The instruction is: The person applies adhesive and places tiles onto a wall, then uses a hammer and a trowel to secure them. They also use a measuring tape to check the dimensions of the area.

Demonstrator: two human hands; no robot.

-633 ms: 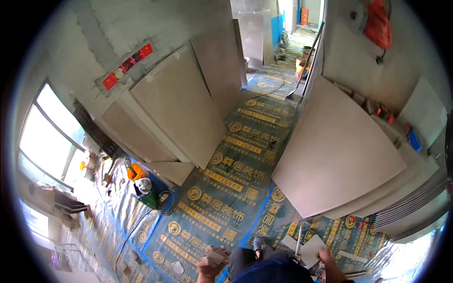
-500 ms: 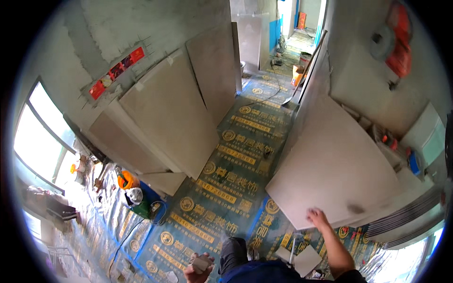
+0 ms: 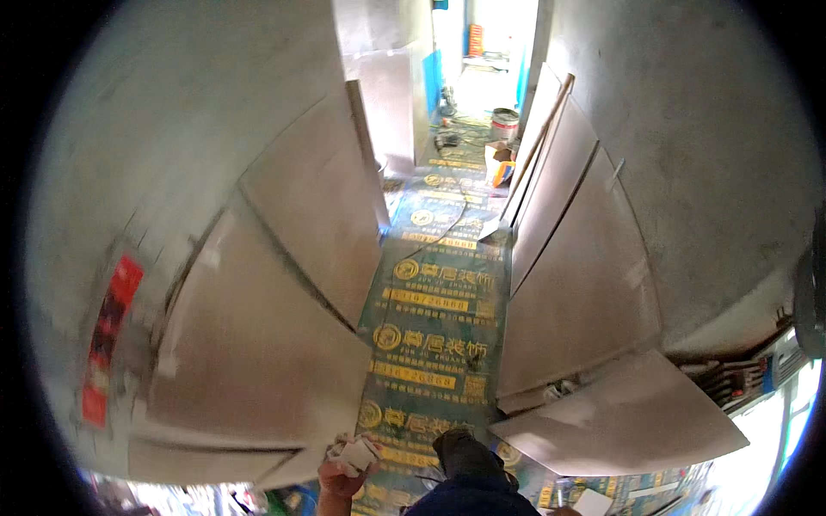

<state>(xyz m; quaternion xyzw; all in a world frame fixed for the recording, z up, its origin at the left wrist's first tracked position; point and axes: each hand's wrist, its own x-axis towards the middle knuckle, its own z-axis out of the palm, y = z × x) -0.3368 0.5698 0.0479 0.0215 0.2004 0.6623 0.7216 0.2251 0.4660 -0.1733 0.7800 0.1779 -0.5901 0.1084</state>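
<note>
My left hand (image 3: pixel 337 487) is raised at the lower edge, its fingers closed around several small, pale broken pieces (image 3: pixel 354 454) that look like plasterboard scraps. A skin-coloured sliver at the bottom edge, right of my dark clothing, appears to be my right hand (image 3: pixel 564 512); its fingers are cut off from view. Beyond it lies a large loose plasterboard sheet (image 3: pixel 619 421), tilted, with its near corner over the floor covering. Neither hand touches that sheet as far as I can see.
Large boards (image 3: pixel 258 344) lean on the left wall, and more boards (image 3: pixel 585 292) on the right wall. Between them runs a green printed floor covering (image 3: pixel 430 301). A long-handled shovel (image 3: pixel 538 150), a bucket (image 3: pixel 504 125) and an open bag (image 3: pixel 499 163) stand farther along.
My view has turned toward the passage. My right hand, earlier over the loose sheet's near edge, has dropped to the bottom edge. My left hand still grips the pale pieces.
</note>
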